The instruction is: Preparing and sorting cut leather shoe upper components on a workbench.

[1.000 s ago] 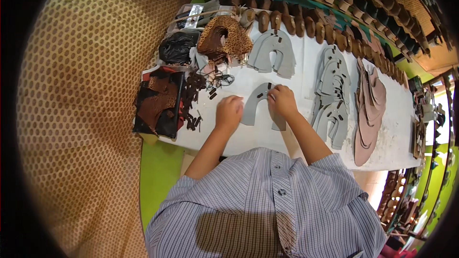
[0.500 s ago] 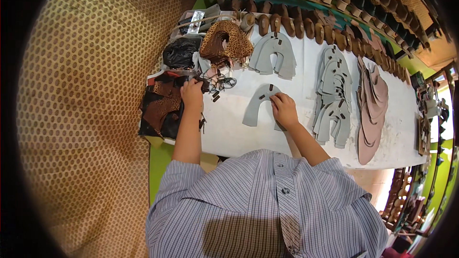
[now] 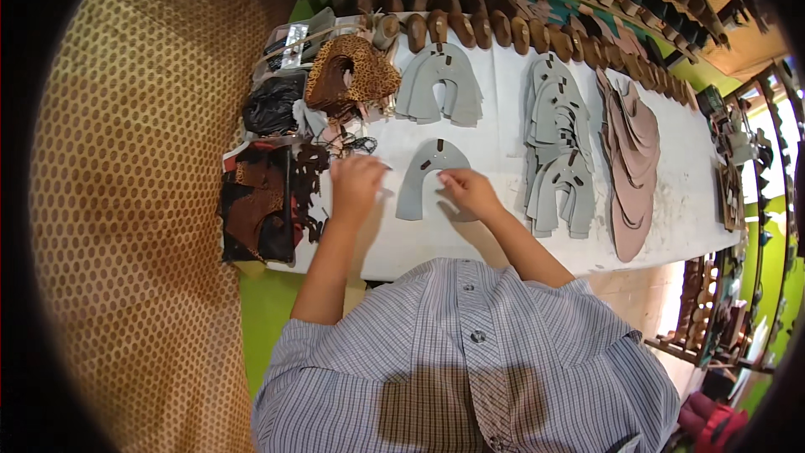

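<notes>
A grey U-shaped shoe-upper piece [image 3: 410, 193] lies flat on the white table before me. Two small dark brown strips [image 3: 440, 145] show at the top of its curve. Fingers drawn together, my right hand [image 3: 471, 193] is over the piece's right side and hides part of it; what sits between the fingertips is too small to make out. My left hand [image 3: 356, 188] hovers left of the piece with its fingers closed. A thin dark bit shows at its fingertips, of a kind I cannot make out. Loose dark strips [image 3: 312, 168] lie by the black bag at left.
Stacked grey U-shaped pieces [image 3: 558, 147] and pinkish pieces [image 3: 633, 176] are to the right; another grey stack [image 3: 415, 84] is beyond. Leopard-print pieces [image 3: 356, 71], a black plastic bag [image 3: 272, 105] and brown scraps [image 3: 256, 214] crowd the left. Brown shoe lasts [image 3: 482, 31] line the back.
My left hand has come off the dark material at the left and moved right, toward the grey piece. My right hand has shifted slightly inward over that piece. The view has turned a little.
</notes>
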A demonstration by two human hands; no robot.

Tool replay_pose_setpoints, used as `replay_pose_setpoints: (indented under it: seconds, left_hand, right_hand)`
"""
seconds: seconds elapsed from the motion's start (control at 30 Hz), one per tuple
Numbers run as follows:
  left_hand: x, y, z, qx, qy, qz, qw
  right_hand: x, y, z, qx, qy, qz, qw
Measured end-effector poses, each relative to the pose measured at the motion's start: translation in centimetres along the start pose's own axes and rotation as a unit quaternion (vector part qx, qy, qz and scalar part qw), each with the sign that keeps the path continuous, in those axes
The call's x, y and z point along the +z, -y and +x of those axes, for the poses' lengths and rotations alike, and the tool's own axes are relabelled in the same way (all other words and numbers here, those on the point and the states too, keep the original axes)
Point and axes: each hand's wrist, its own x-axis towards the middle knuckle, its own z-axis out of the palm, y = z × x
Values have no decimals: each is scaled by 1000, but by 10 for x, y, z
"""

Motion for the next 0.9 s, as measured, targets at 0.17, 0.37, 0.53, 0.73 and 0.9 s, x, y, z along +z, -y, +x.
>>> replay_pose_setpoints:
  seconds: [0.17,0.37,0.53,0.73,0.9]
  left_hand:
    - [24,-60,2,95,81,-40,991]
    - [30,-64,8,103,97,-141,980]
    - [49,-56,5,-128,199,-383,893]
    - [69,-47,3,-253,217,-551,765]
    - [74,-47,7,-261,220,-543,767]
  right_hand:
    - [0,-3,-4,191,133,348,908]
    - [-17,-6,-10,225,117,427,868]
    - [-21,-1,-9,180,116,356,909]
    - [-14,-10,-5,147,65,209,965]
    - [-12,-5,-6,84,36,109,990]
